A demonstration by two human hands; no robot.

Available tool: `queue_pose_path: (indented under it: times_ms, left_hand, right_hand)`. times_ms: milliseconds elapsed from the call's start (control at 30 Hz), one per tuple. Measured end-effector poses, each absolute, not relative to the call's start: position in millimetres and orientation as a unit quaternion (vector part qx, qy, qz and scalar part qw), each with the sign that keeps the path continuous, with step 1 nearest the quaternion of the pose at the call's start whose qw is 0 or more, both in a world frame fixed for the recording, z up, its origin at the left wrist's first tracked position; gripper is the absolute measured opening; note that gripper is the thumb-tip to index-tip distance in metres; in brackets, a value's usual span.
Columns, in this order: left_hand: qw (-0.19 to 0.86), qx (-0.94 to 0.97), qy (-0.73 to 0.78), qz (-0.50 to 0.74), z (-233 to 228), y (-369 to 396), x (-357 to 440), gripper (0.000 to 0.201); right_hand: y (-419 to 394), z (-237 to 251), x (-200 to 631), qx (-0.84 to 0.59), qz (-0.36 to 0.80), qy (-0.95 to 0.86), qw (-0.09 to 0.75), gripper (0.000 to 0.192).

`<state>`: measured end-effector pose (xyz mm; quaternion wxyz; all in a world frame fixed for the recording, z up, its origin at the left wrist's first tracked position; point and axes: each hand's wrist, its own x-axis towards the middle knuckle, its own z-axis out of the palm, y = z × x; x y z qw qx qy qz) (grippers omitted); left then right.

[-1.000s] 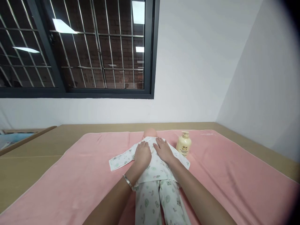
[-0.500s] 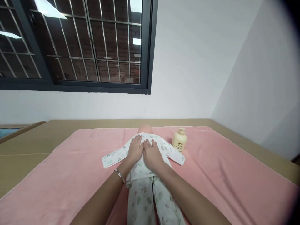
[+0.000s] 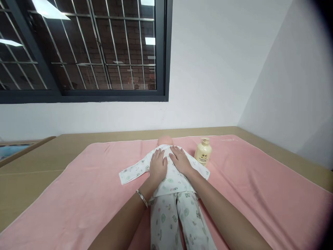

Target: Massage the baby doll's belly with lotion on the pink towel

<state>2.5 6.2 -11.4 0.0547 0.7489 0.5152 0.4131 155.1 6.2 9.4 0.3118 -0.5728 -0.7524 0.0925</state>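
Observation:
A baby doll (image 3: 165, 140) lies on a pink sheet (image 3: 99, 194), its head at the far end. It wears a white printed top (image 3: 171, 178) and matching trousers (image 3: 166, 218). Flat on the upper left of the top rests my left hand (image 3: 158, 166), fingers stretched out; a silver bracelet (image 3: 142, 198) circles that wrist. My right hand (image 3: 181, 160) lies on the upper right of the top, fingers extended and slightly spread. Cloth shows between the two hands. Just right of the doll stands a pale yellow pump bottle (image 3: 203, 151).
The sheet covers a tan padded surface (image 3: 36, 156) set against a white wall (image 3: 203, 69). A dark-framed window (image 3: 166, 52) with metal bars is above on the left. At the far left is a wooden edge (image 3: 28, 149) with something blue behind it.
My hands, close together at the middle of the chest before, are now apart, the right one further right and up the top. The whole view has shifted slightly.

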Motion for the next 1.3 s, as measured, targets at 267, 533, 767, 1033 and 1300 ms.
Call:
queue_pose_path:
  times_ms: [267,533,767,1033,1300]
  left_hand:
    - [0.001,0.758,0.494,0.425,-6,1,5,0.04]
    - [0.089,0.732,0.556,0.383,-4,24,-6,0.05]
    - [0.0,0.754,0.54,0.374,2,2,7,0.041]
    - [-0.014,0.74,0.561,0.371,2,-4,11,0.04]
    - [0.116,0.723,0.548,0.404,-6,27,-4,0.047]
  right_hand:
    - [-7,24,145,-0.611,0.013,-0.749,0.254,0.048]
    - [-38,40,116,-0.642,-0.054,-0.752,0.141,0.048]
    - [-8,32,149,-0.583,0.062,-0.775,0.237,0.054]
    - [-16,34,143,-0.604,0.011,-0.767,0.217,0.051]
    - [-38,37,113,-0.626,-0.06,-0.761,0.159,0.051]
